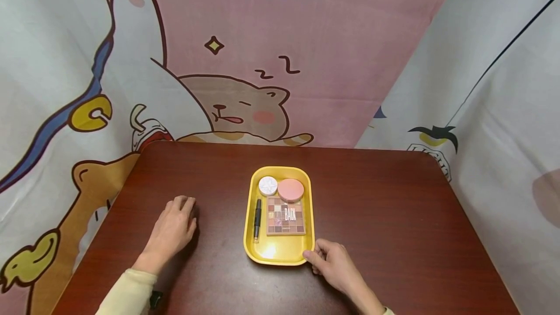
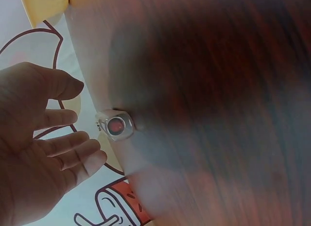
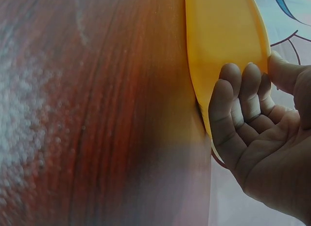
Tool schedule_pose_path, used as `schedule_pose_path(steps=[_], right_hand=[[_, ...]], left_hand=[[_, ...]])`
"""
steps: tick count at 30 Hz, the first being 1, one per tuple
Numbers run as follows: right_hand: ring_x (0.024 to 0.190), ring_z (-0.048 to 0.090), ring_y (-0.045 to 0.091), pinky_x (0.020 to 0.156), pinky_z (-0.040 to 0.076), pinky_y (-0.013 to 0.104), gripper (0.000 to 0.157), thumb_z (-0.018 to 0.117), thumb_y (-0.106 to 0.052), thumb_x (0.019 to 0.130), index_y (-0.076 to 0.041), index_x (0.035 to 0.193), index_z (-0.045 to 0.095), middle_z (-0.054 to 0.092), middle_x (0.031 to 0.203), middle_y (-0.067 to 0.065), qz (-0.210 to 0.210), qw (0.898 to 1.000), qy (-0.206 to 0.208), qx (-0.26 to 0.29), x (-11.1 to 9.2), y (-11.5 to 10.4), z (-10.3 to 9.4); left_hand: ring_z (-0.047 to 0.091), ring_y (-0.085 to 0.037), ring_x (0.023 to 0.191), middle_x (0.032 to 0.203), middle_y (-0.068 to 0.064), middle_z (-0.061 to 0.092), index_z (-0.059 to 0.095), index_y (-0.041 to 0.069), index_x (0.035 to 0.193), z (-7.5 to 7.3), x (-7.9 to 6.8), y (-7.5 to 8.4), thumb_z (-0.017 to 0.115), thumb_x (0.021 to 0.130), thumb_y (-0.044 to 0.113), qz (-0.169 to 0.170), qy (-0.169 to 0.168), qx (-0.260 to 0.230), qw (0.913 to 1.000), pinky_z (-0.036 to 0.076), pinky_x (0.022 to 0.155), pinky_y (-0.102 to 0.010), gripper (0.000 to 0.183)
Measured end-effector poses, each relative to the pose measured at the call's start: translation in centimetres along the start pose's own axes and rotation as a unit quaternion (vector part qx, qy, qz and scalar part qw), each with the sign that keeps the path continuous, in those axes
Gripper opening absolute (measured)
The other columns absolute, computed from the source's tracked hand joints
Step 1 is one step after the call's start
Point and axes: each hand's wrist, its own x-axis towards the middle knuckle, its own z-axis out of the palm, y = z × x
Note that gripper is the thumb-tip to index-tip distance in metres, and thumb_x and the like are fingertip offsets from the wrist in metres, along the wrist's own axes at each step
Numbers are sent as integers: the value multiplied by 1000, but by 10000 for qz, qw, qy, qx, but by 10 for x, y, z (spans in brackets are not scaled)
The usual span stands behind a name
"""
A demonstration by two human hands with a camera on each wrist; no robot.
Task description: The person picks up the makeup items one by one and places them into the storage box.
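A yellow tray (image 1: 280,253) sits in the middle of the table. In it are a white round compact (image 1: 268,185), a pink round compact (image 1: 290,189), an eyeshadow palette (image 1: 286,215) marked BACK and a slim black makeup pen (image 1: 257,220). My right hand (image 1: 334,262) grips the tray's near right corner, thumb on the rim and fingers against the outer wall (image 3: 228,31). To the left of the tray, my left hand (image 1: 169,230) is low over the table, fingers loosely bent. Just past its fingertips, the left wrist view shows a small clear piece with a dark red round centre (image 2: 115,125).
The brown wooden table (image 1: 385,208) reaches back to a cartoon-printed cloth (image 1: 280,23). More printed cloth (image 1: 516,125) hangs along the right side and the left side. A dark band (image 1: 155,299) shows at the left sleeve.
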Motion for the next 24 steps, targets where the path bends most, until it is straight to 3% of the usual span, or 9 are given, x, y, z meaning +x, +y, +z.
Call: schedule_pose_path(steps=[24], right_hand=[[52,53,6,49,41,21,33,74,-25,96,-10,73,55,58,59,-4,72,9999,-31,-80,1,-1,0]], left_hand=[[61,-47,97,111,-29,59,61,-9,132,4,-5,-11,76,80,-4,-151,-160,-148,9996,56,72,-58,54]])
